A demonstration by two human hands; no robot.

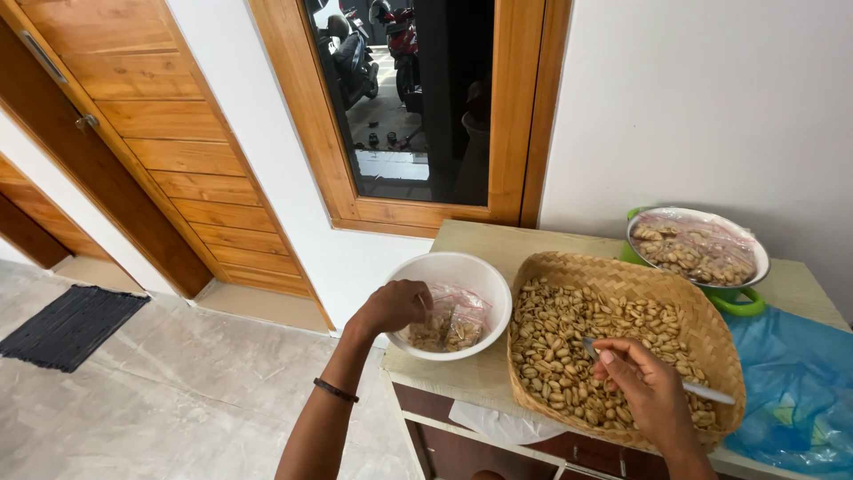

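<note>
My left hand (392, 307) reaches into a white bowl (449, 268) and pinches the rim of a clear plastic bag (455, 318) partly filled with peanuts in their shells. My right hand (647, 389) holds a metal spoon (702, 390) over a woven tray (702, 320). The tray is heaped with peanuts (569, 342). The spoon's bowl end rests among the nuts near my fingers.
A metal dish (751, 244) with filled clear bags sits on a green scale (737, 302) at the back right. A blue plastic sheet (795, 382) lies at the right. The light wooden tabletop (480, 236) stands against a white wall under a window. A dark doormat (71, 324) lies on the floor at the left.
</note>
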